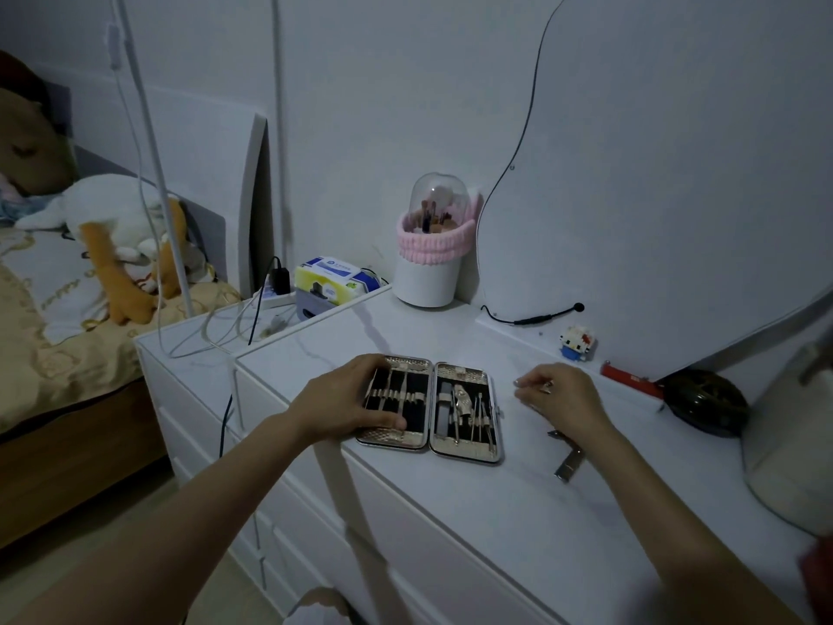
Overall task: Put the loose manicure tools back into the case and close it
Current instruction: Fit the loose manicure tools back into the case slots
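Observation:
An open gold-edged manicure case (430, 448) lies flat on the white dresser top (496, 525), with several metal tools held in black loops in both halves. My left hand (347, 403) grips the case's left half, thumb on its front edge and fingers over its far edge. To the right of the case, my right hand (561, 396) hovers with its fingers pinched on a small shiny metal tool (547, 386). A loose metal nail clipper (569, 462) lies on the dresser below my right wrist.
A white brush holder with a pink band (430, 259) stands at the back. A small toy figure (577, 342), a red item (629, 376) and a dark round object (705, 401) sit along the mirror base on the right. A tissue pack (336, 277) sits back left.

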